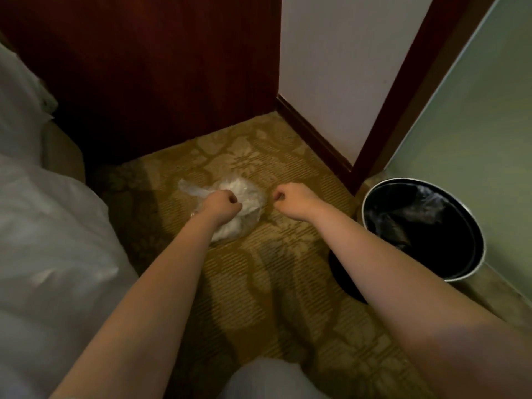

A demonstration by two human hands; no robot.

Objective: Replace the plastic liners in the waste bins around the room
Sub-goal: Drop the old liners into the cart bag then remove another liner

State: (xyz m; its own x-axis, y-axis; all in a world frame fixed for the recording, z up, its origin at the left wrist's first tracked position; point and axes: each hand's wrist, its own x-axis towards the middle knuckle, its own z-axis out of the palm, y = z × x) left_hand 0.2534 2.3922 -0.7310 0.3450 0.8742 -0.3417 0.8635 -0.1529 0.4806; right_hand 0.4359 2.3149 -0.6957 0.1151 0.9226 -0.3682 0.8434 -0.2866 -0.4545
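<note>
Nearest the camera, a fold of white fabric (pixel 259 378) is seen at the bottom edge, and white bedding (pixel 43 226) fills the left side. Two bare forearms are stretched forward and down over the patterned carpet (pixel 259 277). The left hand (pixel 223 203) is curled into a fist right over a clear bag (pixel 249 194) stuffed with crumpled white waste. The bag's gathered plastic appears to be gripped in it, with a loose tail of film left sticking out to the left. The right hand (pixel 289 197) is held just beside the bag with its fingers curled in; whether thin film is pinched there or nothing at all cannot be told. Further right, the waste bin (pixel 449 249) is stood upright on the floor against a frosted panel (pixel 475 125), and a dark liner (pixel 403 223) is seen crumpled inside it, not visibly turned over the rim. Beyond the bag, the corner is closed off by a dark wood panel (pixel 158 82) and a white wall (pixel 339 67). The step in hand is judged to be the closing of the removed bag on the floor. The next move would call for the neck to be drawn tight between both hands and knotted, after which the liner in the bin would need to be spread and its mouth folded over the rim
</note>
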